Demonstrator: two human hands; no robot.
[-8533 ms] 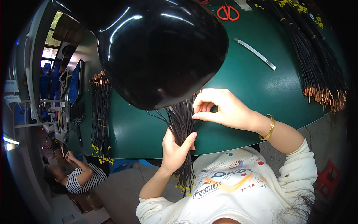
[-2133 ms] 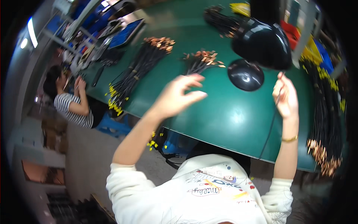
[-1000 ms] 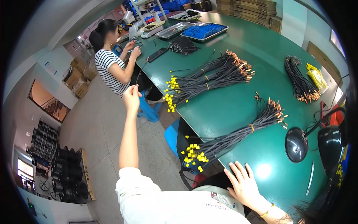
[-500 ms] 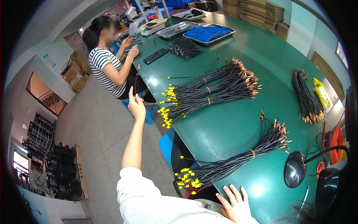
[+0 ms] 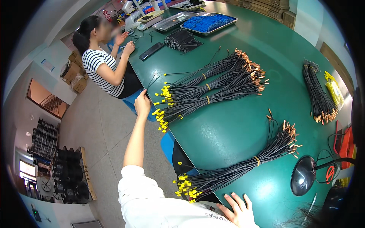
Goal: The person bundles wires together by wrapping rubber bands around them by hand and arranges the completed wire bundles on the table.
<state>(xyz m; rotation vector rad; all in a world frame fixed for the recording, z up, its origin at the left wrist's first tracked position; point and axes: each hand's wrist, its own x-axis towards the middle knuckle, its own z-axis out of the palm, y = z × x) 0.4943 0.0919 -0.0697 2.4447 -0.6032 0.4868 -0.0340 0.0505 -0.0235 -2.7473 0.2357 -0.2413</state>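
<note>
My left hand (image 5: 142, 104) is stretched out past the table's left edge, its fingers closed on thin black wires (image 5: 153, 82) whose ends stick up above them. Just right of it lie banded bundles of black cables (image 5: 213, 85), with yellow connectors (image 5: 163, 119) at the left and copper-coloured tips (image 5: 258, 72) at the right. My right hand (image 5: 239, 211) rests palm down on the green table (image 5: 228, 133), fingers spread, holding nothing. Beyond its fingertips is another cable bundle (image 5: 243, 167), tied with a tan band, its yellow ends overhanging the edge.
Across the table's far left corner, a person in a striped shirt (image 5: 100, 68) sits with hands raised. A phone (image 5: 151, 51), loose black wires (image 5: 182, 40) and a tray of blue pieces (image 5: 209, 22) lie nearby. At right are a black lamp (image 5: 303, 175) and another bundle (image 5: 318, 93).
My left hand has gone from a pointing finger to a closed grip with wires above it, slightly lower in view. My right hand stays flat. The whole view has shifted a little.
</note>
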